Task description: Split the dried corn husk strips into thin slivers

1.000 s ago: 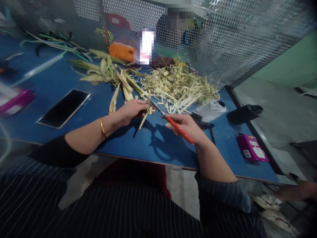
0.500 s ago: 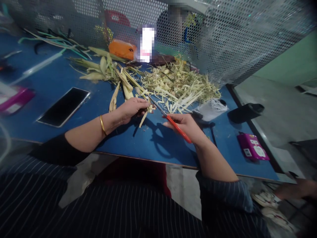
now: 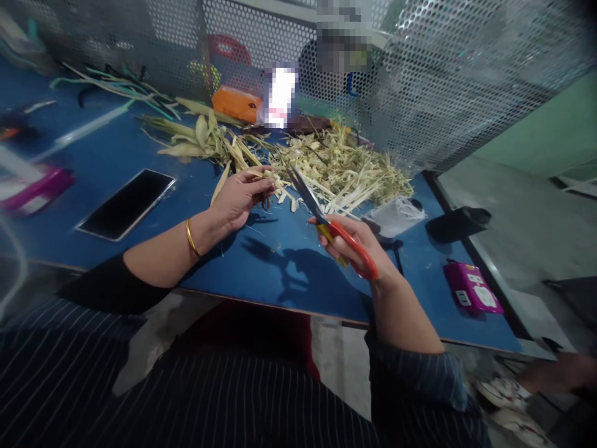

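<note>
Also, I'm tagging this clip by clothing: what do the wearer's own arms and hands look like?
Neither the left hand nor the right hand wears a glove. A gold bangle circles the left wrist. The left sleeve looks black near its end; the right sleeve is dark blue with thin pale stripes. Both leave the forearms bare.

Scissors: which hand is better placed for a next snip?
Right, I'd judge. The right hand grips the scissors, blades pointing away from the body, tips near the left hand. The left hand pinches a pale plant piece, so it seems better suited to steadying.
</note>
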`<move>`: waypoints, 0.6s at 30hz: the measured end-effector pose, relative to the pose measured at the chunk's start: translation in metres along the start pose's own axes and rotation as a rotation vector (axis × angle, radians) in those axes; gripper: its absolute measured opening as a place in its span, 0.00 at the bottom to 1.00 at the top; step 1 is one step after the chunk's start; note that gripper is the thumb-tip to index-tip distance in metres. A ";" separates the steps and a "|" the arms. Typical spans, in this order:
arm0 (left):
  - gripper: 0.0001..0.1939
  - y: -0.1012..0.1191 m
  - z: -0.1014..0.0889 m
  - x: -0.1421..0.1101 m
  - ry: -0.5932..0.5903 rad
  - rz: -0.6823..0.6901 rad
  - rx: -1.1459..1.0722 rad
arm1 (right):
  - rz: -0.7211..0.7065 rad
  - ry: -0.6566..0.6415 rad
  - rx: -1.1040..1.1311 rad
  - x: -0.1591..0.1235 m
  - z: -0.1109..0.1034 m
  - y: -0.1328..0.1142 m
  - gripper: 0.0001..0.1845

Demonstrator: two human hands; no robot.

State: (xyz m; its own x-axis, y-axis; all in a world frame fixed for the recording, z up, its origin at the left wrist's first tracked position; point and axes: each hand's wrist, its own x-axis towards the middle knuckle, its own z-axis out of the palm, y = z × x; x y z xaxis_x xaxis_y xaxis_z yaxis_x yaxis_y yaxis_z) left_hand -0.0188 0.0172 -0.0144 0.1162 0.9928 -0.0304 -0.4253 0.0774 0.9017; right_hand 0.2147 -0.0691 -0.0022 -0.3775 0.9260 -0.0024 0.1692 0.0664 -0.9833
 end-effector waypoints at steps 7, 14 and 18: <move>0.13 0.003 -0.003 0.003 0.063 0.067 -0.110 | 0.111 0.037 -0.101 0.002 0.004 -0.001 0.28; 0.12 -0.004 0.003 -0.003 0.036 0.051 -0.108 | 0.114 0.124 -0.193 0.009 0.007 0.010 0.25; 0.13 -0.008 0.006 -0.004 0.038 0.007 -0.124 | 0.081 0.160 -0.166 0.011 0.010 0.012 0.20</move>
State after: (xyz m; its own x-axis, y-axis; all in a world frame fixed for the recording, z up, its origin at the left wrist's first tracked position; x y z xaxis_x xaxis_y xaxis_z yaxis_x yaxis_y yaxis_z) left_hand -0.0106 0.0119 -0.0192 0.0793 0.9959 -0.0428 -0.5342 0.0787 0.8417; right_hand 0.2030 -0.0622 -0.0158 -0.2095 0.9771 -0.0379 0.3453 0.0377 -0.9378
